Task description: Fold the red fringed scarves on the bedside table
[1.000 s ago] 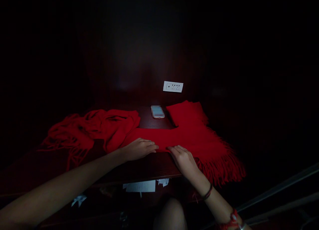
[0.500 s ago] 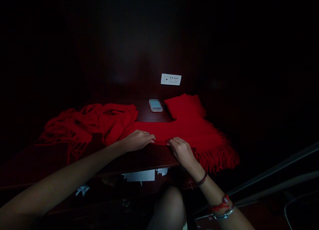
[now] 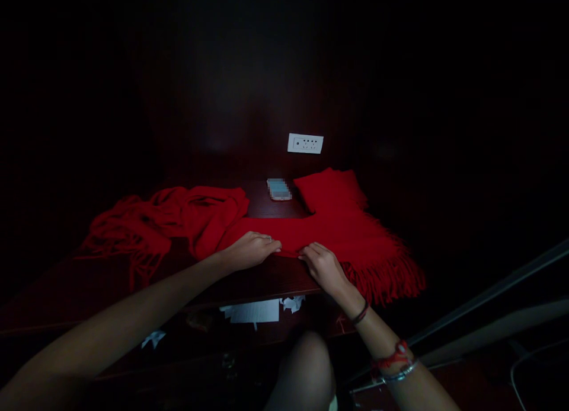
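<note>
A red fringed scarf (image 3: pixel 344 230) stretches across a dark wooden desk (image 3: pixel 267 280). Its right part lies flat with the fringe spread toward the front right, and its left part is bunched in loose folds. My left hand (image 3: pixel 251 249) is closed on the scarf's near edge at the middle, thumb and fingers pinched together. Just to the right, my right hand (image 3: pixel 323 267) pinches the same near edge. A short stretch of cloth runs between the two hands. The fingertips are partly hidden against the fabric.
Behind the scarf lies a phone-like object (image 3: pixel 279 189), its screen blurred. A white socket panel (image 3: pixel 305 143) is on the back wall. Papers (image 3: pixel 255 311) sit on a shelf below the desktop, above my knee (image 3: pixel 306 369). The surroundings are very dark.
The left hand has shifted slightly right, nearer the right hand, and the bunched left part of the scarf has moved right with it. The right hand stays nearly in place.
</note>
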`<state>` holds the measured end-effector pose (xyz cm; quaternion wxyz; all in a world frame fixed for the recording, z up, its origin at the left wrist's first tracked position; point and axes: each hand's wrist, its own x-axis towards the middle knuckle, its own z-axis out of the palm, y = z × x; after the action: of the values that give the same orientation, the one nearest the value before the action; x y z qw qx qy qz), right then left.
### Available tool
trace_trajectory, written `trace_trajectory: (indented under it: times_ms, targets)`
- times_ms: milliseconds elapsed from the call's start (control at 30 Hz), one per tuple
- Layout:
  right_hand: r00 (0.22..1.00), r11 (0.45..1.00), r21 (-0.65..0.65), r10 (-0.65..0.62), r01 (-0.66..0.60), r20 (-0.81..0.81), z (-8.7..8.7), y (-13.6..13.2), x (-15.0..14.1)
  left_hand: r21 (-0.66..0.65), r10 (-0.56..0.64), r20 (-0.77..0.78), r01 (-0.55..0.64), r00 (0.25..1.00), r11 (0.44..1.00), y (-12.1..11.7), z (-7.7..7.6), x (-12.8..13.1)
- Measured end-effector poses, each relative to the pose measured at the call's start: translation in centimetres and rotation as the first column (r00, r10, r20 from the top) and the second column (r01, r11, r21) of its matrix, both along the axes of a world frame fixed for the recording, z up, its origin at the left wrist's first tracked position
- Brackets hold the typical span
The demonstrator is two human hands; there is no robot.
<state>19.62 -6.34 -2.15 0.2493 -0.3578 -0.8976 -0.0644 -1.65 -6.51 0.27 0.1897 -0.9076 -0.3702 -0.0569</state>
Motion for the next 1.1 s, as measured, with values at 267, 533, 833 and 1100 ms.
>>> trace_trajectory:
  times_ms: [267, 533, 833, 1100]
  targets:
    - [0.995, 0.998, -0.052, 0.025, -0.030, -0.094, 0.4, 0.0, -0.1, 0.037, -0.120, -0.015, 0.121, 0.993, 0.992, -0.2, 0.1, -0.1]
    - [0.978, 0.975, -0.150, 0.141, -0.164, -0.153, 0.0, -0.1, 0.1, -0.188, -0.182, 0.059, 0.190, 0.981, 0.963, -0.6, 0.9, -0.7]
    - [0.984, 0.965, -0.200, 0.153, -0.168, -0.088, -0.2, -1.0, 0.5, -0.251, 0.230, 0.024, -0.217, 0.973, 0.943, 0.5, 0.8, 0.0]
    - [0.986, 0.977, -0.171, -0.145, 0.129, -0.080, 0.0, -2.6, 0.3, -0.172, 0.576, -0.032, -0.572, 0.817, 0.802, -0.7, -0.3, 2.2]
